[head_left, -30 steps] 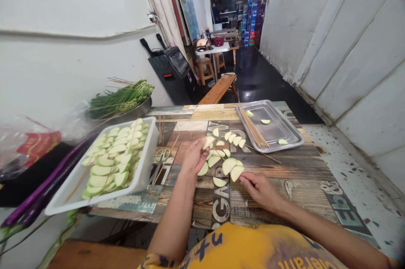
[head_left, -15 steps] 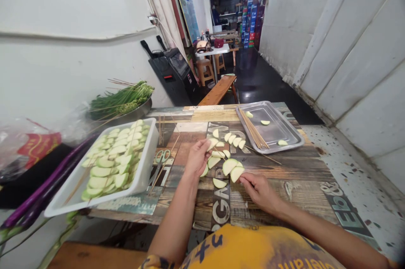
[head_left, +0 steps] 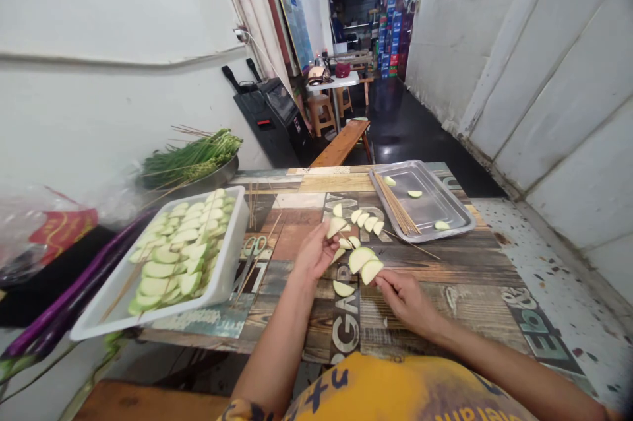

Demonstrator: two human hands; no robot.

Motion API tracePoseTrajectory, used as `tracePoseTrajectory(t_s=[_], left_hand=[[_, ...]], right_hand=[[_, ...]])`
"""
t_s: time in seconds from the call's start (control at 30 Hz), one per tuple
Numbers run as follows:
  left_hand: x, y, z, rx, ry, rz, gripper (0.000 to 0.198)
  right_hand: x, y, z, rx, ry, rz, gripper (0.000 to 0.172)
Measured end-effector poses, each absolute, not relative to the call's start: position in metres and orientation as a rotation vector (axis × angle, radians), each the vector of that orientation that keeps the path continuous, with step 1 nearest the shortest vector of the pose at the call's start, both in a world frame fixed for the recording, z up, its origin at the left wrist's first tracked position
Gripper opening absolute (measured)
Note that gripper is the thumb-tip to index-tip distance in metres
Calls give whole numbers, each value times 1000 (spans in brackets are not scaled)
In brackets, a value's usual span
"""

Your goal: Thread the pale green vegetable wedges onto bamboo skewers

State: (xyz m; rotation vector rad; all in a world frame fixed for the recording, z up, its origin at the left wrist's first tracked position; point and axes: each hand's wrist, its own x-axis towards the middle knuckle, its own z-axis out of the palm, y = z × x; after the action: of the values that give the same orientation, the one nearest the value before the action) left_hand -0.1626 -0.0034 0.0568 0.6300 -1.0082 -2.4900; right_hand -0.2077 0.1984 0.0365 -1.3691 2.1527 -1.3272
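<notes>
Patchwork tabletop (head_left: 445, 305); two slices (head_left: 372, 271) ahead-left of right grip (head_left: 408, 300).

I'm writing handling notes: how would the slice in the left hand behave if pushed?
The slice looks thin, so probably light and easily snapped. Its flat shape suggests sliding, not rolling. Its smooth, pale cut face may be slippery.

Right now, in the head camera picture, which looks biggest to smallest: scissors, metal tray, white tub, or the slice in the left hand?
1. White tub
2. Metal tray
3. Scissors
4. Pale slice in the left hand
</notes>
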Motion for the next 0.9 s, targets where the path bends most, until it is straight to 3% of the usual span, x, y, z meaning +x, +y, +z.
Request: tracePoseTrajectory(t_s=[0.9], left_hand=[[-168,17,53,691,-1250,-2374,30]], right_hand=[[-206,196,34,-1317,2231,-1319,30]])
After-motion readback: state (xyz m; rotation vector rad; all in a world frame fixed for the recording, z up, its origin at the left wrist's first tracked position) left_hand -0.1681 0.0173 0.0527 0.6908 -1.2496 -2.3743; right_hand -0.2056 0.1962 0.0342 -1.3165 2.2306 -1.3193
